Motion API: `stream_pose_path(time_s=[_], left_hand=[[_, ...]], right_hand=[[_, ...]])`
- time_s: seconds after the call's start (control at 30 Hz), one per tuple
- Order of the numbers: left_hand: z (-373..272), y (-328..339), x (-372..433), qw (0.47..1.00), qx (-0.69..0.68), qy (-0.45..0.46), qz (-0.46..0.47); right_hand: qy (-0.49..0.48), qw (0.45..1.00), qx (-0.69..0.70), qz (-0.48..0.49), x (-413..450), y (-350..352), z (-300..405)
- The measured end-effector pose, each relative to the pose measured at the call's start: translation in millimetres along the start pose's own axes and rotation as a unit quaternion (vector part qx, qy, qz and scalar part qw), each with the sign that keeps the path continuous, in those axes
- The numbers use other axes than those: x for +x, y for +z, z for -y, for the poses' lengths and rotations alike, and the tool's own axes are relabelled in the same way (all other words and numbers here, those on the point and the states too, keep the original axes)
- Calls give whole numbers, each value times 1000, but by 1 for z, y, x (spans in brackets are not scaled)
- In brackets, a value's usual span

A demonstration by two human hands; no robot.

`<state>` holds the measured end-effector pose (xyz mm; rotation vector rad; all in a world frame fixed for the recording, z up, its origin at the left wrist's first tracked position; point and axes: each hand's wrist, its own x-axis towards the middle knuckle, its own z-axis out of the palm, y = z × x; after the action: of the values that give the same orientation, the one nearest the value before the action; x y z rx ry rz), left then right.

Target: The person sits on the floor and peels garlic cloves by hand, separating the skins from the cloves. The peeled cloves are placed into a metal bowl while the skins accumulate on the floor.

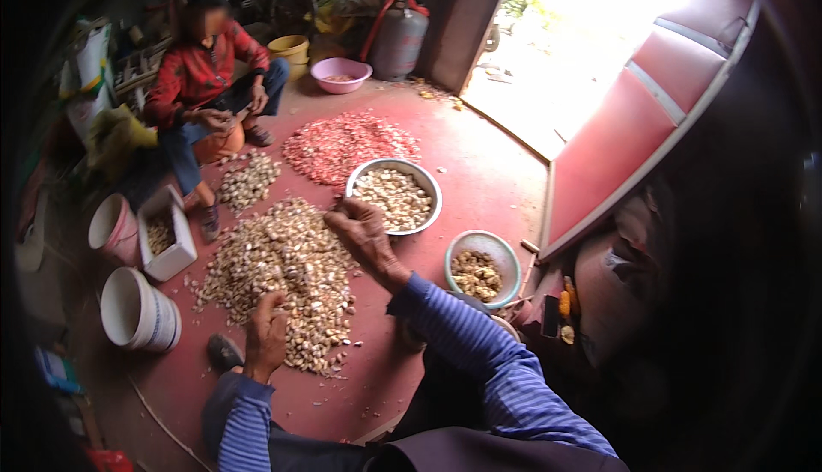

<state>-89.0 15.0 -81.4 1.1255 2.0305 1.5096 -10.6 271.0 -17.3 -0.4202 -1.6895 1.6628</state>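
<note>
A big heap of pale nuts or seeds in shells [302, 260] lies on the red floor in front of me; their kind is hard to tell. My left hand [266, 337], fingers curled, is over the heap's lower left part. Between its fingers I cannot make out whether anything is held. My right hand [366, 234] is raised at the heap's right side, its fingers bent inward, beside a metal basin [438, 199] full of similar pale pieces. Whether it holds a piece is hidden. Beyond the basin spreads a pile of reddish shells or skins [347, 144].
A person in a red jacket [170, 86] sits at the upper left near a smaller heap [249, 179]. Buckets [157, 318] and a white foam box [183, 247] stand left. A green-rimmed basin [510, 250] is right, a pink basin [340, 86] and gas cylinder [399, 41] farther back.
</note>
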Motion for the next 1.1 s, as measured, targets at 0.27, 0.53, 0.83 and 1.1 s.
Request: stream_pose_path(time_s=[0.27,0.53,0.83,1.1], left_hand=[[-13,3,1,991,-98,-92,9],[-31,11,1,848,-515,-75,105],[-30,8,-3,844,-497,-173,105],[-32,9,-5,853,-440,-275,63]], right_hand=[[10,988,-30,148,-18,7,21],[163,851,214,451,-50,28,12],[155,810,85,560,-90,57,-2],[218,845,86,481,-119,69,-26]])
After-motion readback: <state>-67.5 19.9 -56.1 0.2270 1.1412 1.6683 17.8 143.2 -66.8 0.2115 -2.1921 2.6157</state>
